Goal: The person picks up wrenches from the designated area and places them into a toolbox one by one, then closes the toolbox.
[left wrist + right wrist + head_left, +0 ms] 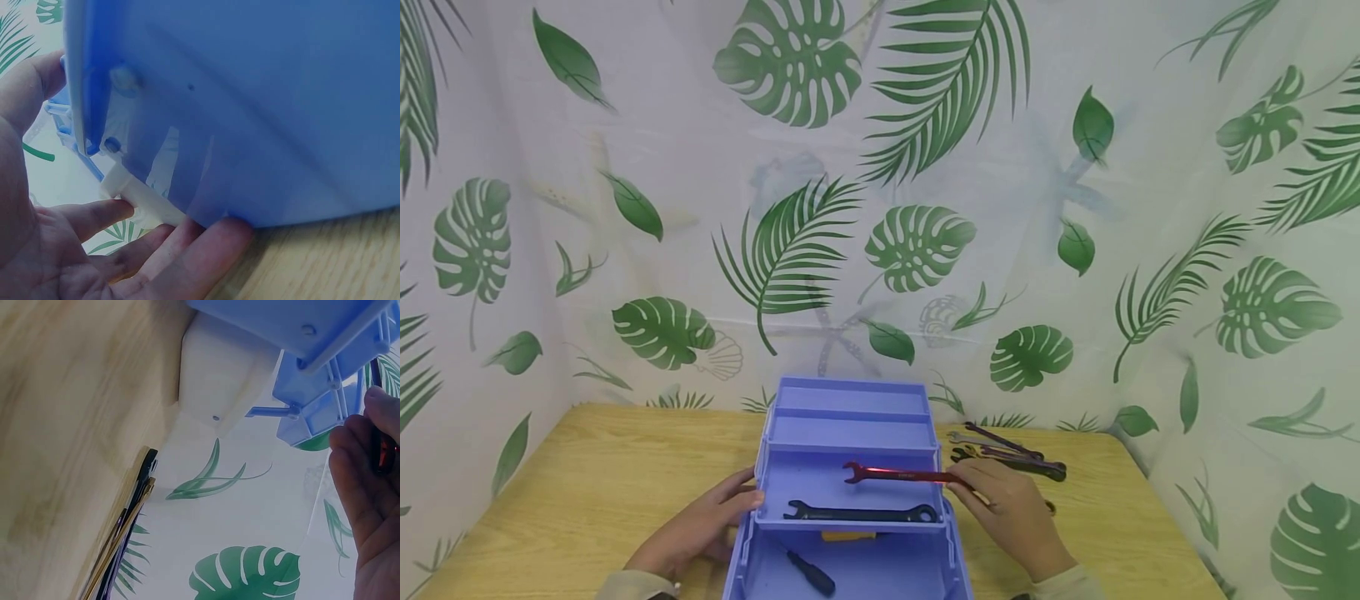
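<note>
My right hand (1011, 508) grips a red combination wrench (898, 475) by its right end and holds it level over the upper tray of a blue toolbox (850, 485). Along the front of that tray lies a black combination wrench (861, 512). In the right wrist view, my fingers wrap the red wrench's dark end (382, 450). On the toolbox's left side rests my left hand (707, 521), its thumb at the tray's edge and its other fingertips (231, 234) low against the side wall.
In the lower compartment lie a dark-handled screwdriver (811, 575) and a yellow item (848, 536), partly hidden under the tray. Several wrenches (1022, 462) lie on the wooden table (647, 450) right of the toolbox. A leaf-printed cloth (820, 150) hangs behind.
</note>
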`<state>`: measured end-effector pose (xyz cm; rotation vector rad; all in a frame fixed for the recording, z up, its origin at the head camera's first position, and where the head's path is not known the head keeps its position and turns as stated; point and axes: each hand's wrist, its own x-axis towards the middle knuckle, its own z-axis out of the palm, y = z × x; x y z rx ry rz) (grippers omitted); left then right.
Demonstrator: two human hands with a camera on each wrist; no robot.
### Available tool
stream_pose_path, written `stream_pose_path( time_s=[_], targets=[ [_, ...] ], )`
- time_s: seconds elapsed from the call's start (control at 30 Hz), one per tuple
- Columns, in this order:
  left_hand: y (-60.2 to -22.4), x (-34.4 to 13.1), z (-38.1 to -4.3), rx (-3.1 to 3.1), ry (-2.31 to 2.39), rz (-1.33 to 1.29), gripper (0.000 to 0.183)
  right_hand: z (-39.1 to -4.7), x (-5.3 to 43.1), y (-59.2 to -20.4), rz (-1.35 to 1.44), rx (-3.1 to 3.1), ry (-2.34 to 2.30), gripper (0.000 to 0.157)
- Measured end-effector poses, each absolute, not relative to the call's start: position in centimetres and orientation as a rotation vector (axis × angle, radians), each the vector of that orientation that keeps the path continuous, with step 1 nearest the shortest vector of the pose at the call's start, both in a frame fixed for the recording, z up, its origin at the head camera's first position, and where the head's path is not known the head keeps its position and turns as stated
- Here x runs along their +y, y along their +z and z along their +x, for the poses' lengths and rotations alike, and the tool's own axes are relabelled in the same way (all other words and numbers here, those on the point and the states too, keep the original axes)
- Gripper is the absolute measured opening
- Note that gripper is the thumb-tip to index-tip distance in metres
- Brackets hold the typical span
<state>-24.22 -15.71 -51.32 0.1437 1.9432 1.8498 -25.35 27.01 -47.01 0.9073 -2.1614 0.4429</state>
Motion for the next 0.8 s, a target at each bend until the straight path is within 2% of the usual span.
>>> stream_pose_path(
  time_s=[0.23,0.8],
  targets=[
    [-51.20,-15.65,-24.18,1.942,1.854,0.144,0.080,-25.21,26.85,-46.86,0.923,-2.170,0.472,0.033],
    [-51.37,-15.56,-24.05,1.928,1.877,0.163,0.079,-25.04,26.66,-46.90,0.919,-2.245,0.461,0.026]
  ],
)
